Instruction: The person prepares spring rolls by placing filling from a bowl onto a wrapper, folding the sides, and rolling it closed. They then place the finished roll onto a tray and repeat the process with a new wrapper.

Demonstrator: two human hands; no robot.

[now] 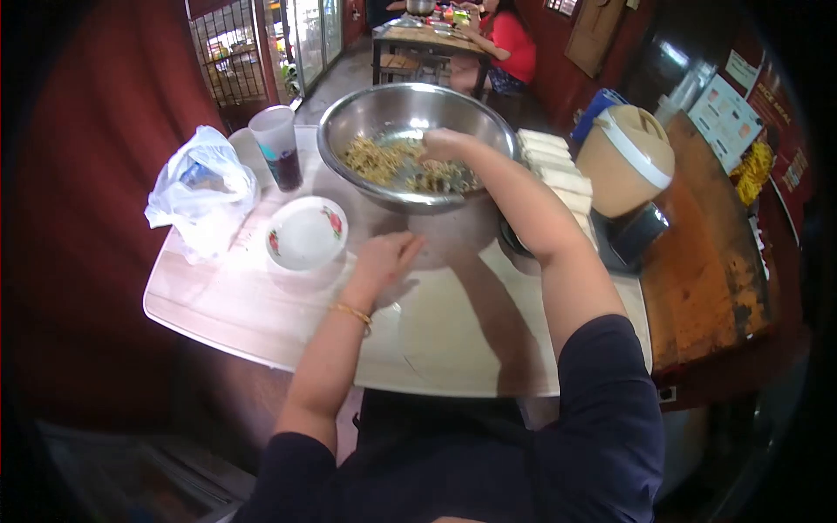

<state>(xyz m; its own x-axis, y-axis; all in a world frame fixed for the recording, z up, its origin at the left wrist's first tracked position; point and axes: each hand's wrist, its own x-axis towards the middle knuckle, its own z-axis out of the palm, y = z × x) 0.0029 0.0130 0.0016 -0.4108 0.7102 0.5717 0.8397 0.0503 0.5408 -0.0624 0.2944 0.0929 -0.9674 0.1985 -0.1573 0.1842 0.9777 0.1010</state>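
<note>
A large steel bowl (418,207) stands at the back of the table, holding a loose yellow-brown shredded food mixture (375,161). My right hand (446,146) reaches over the near rim into it, fingers bent down at the mixture. Those fingers look drawn together, but their tips are blurred and what they hold is hidden. In front of the bowl, my left hand (384,264) hovers low over or rests on the tabletop, thumb and fingers apart, with nothing in it. To its left sits a white bowl with red flowers (305,234). Pale wrapped rolls (558,179) lie stacked right of the steel bowl.
A plastic cup with dark liquid (283,161) and a white plastic bag (205,196) are on the left of the pale table (418,349). A tan drink cooler (623,161) and a dark cup (641,234) stand right. Behind, a person in red (510,44) sits at another table.
</note>
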